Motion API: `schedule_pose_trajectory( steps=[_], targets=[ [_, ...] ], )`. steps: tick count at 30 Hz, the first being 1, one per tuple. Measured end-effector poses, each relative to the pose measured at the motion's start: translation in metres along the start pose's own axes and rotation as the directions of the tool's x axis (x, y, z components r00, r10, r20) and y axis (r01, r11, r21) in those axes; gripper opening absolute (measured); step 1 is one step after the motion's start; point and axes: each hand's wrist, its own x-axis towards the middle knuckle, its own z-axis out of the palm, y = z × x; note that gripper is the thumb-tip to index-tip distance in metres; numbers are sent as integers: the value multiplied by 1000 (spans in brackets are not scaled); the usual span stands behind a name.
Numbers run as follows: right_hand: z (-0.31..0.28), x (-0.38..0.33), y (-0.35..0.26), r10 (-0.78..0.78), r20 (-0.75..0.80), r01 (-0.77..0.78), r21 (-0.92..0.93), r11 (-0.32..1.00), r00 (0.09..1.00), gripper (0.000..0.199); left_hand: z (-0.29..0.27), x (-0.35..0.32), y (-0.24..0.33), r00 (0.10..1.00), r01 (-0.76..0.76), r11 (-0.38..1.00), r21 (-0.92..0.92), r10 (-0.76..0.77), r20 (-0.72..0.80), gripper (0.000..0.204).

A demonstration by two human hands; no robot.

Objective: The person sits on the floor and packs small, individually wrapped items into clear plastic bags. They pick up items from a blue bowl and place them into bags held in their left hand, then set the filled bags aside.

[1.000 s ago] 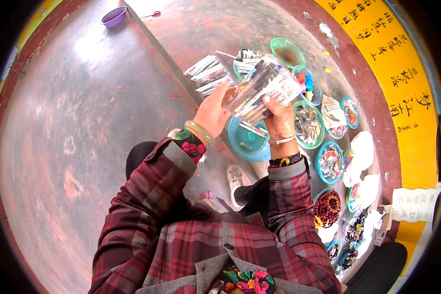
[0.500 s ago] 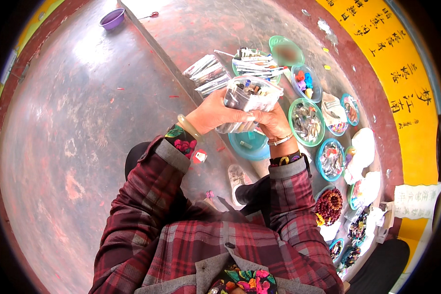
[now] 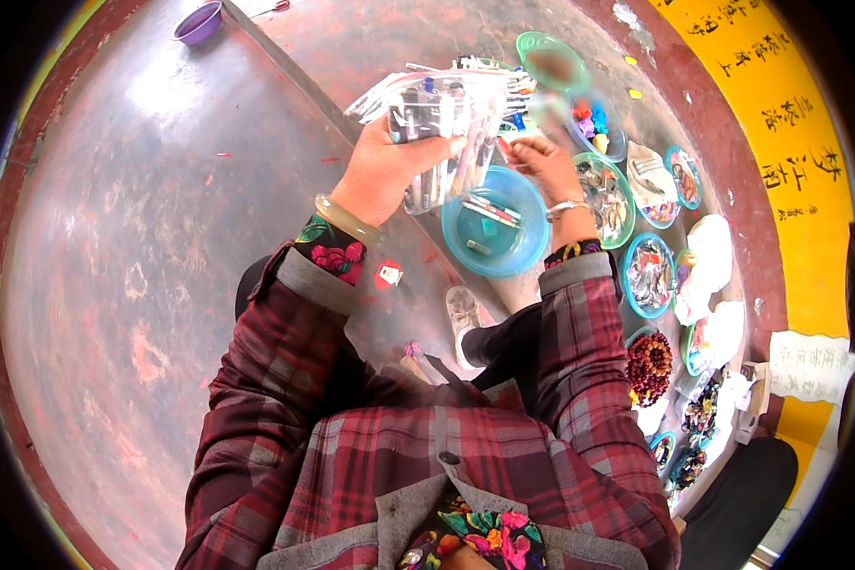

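Floor: worn reddish-brown concrete, glossy, with pale scuffed patches and a bright patch of daylight reflected at upper left. A straight seam is seen running diagonally across it. A purple bowl is set at the top edge. Yellow banner with dark lettering is laid along the right side.

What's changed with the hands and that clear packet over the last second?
The right hand has let go of the clear packet and moved off to the right, above the blue bowl. The left hand alone holds the packet now, with its fingers wrapped around it. The bowls and dishes along the right, and the purple bowl far off, lie as before.
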Motion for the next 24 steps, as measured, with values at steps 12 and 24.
schedule_pose_trajectory(
  steps=[12, 24],
  targets=[
    [27, 10, 153, 293, 87, 21, -975, 220, 952, 24, -11, 1, 7, 997, -24, 1000, -16, 23, -69, 29],
    [68, -12, 170, 14, -181, -182, -979, 97, 983, 20, -14, 2, 8, 997, 75, 978, -195, -80, -20, 29]
  ],
)
